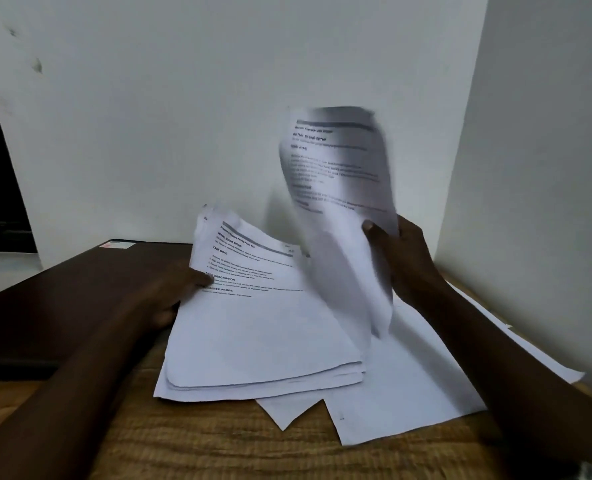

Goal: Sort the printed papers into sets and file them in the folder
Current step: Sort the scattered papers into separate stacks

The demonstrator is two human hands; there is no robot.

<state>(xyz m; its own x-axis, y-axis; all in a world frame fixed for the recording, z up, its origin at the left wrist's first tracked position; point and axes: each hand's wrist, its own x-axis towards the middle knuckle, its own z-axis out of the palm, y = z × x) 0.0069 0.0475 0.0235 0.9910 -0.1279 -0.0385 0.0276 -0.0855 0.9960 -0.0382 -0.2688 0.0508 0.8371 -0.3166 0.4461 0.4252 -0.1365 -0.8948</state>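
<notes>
left hand (169, 292) fingers pinch paper stack (263, 334) | right hand (405, 261) fingers grip blurred, apparently single sheet (339, 168)

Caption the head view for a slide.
Right hand lifts a printed sheet off the paper stack steadied by the left hand.

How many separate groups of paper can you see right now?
4: a raised sheet in the right hand; a stack under the left hand; loose sheets beneath; more behind the right arm, partly hidden.

Dim, bluish light; the lifted sheet (339, 174) is motion-blurred, edges bowed.
</notes>
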